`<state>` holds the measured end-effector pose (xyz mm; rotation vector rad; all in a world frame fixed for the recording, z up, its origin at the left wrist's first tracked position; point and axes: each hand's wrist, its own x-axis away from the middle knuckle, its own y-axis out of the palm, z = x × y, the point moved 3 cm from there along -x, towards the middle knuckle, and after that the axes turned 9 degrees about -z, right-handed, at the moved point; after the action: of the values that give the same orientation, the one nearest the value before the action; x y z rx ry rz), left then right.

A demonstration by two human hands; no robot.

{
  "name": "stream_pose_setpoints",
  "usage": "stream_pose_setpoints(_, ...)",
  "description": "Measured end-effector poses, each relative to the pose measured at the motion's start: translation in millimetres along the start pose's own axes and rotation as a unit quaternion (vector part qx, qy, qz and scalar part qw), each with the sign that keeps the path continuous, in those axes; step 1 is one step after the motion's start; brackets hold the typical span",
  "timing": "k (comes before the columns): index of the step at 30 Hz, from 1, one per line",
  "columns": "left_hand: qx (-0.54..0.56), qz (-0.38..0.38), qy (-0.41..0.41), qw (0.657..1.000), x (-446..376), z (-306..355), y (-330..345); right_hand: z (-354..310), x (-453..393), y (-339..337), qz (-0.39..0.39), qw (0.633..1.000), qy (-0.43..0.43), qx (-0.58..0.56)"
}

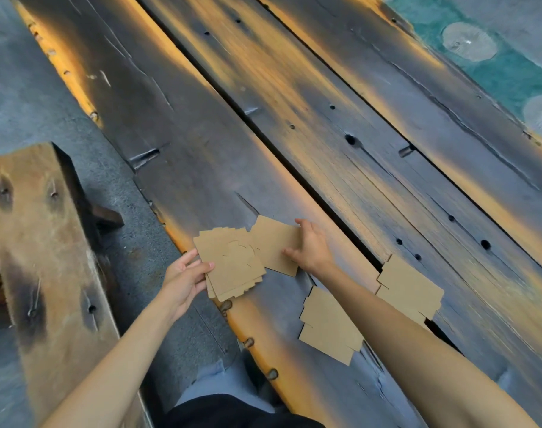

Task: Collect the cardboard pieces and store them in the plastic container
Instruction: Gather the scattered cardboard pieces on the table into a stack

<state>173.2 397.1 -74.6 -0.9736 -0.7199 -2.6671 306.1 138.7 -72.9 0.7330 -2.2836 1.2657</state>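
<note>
My left hand [183,278] grips a stack of brown cardboard pieces [232,267] by its left edge, just above the near edge of the wooden table [294,118]. My right hand [310,247] pinches a single cardboard piece [276,242] that overlaps the stack's right side. More cardboard pieces lie flat on the table: a small pile [328,329] under my right forearm and another pile [408,288] to the right of it. No plastic container is in view.
The table is made of dark, weathered planks with gaps, holes and bent nails. A wooden bench [44,242] stands at the left over grey floor. A green mat with pale round discs [467,41] lies beyond the table's far right edge.
</note>
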Motion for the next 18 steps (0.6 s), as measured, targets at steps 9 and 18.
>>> stream_pose_setpoints(9, 0.029, 0.030, 0.013, 0.999, 6.0, 0.2, -17.4, 6.6, -10.2, 15.0, 0.033, 0.997, 0.031, 0.058)
stream_pose_setpoints(18, 0.036, 0.011, 0.015, 0.999, 1.7, -0.2, 8.2, 40.4, 25.2, -28.8, 0.021, 0.983, 0.057, -0.171)
